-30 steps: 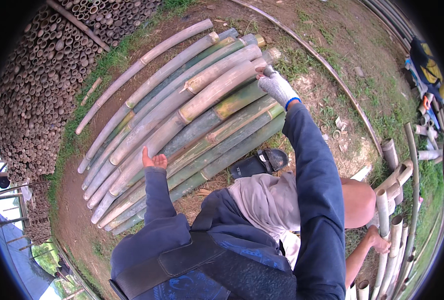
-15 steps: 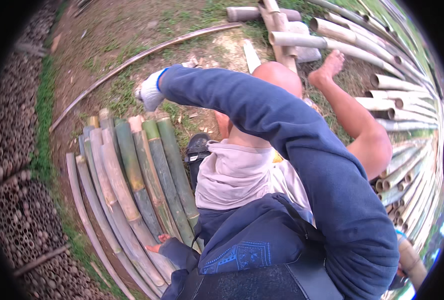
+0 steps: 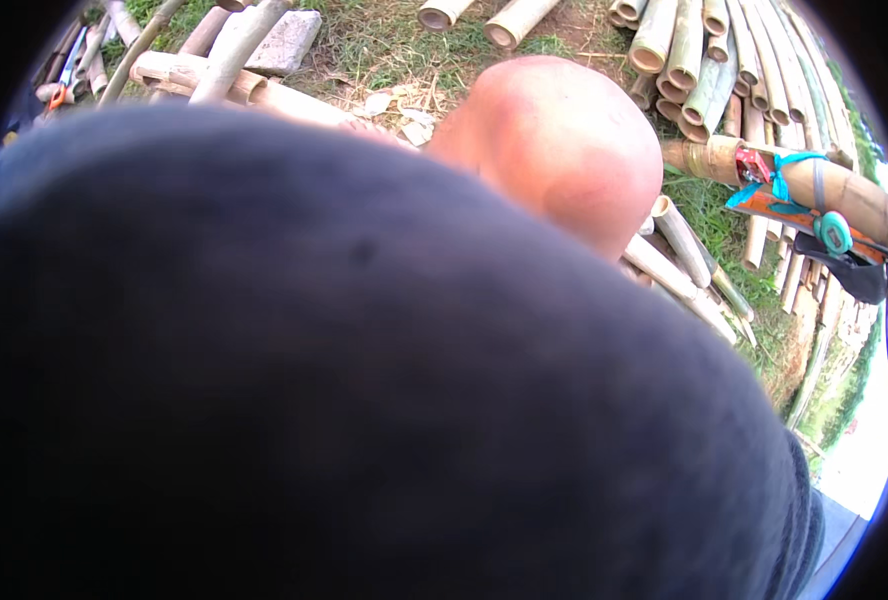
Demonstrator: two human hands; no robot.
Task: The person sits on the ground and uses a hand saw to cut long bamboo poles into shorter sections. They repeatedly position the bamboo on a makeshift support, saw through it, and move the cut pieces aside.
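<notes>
A dark blue sleeve (image 3: pixel 364 350) of my own arm, blurred and very close, covers most of the head view from the lower left to the right. Neither my left hand nor my right hand shows; whatever they hold or touch is hidden. Past the sleeve rises my bare knee (image 3: pixel 564 140). Beyond it, a length of bamboo (image 3: pixel 239 50) lies slanted across another bamboo piece (image 3: pixel 169 72), with a pale stone block (image 3: pixel 286 42) beside them. Pale chips (image 3: pixel 416 125) are scattered on the ground near the knee.
Cut bamboo poles (image 3: pixel 689 60) are stacked at the far right. A thick horizontal bamboo (image 3: pixel 849 190) there carries a turquoise ribbon (image 3: pixel 782 180) and a round turquoise object (image 3: pixel 834 233). Short bamboo pieces (image 3: pixel 679 240) lie right of the knee. An orange-handled tool (image 3: pixel 59 97) is far left.
The view has swung to the right. My sleeved arm has come close and blocks most of it. The white-gloved right hand and bare left hand have gone out of sight.
</notes>
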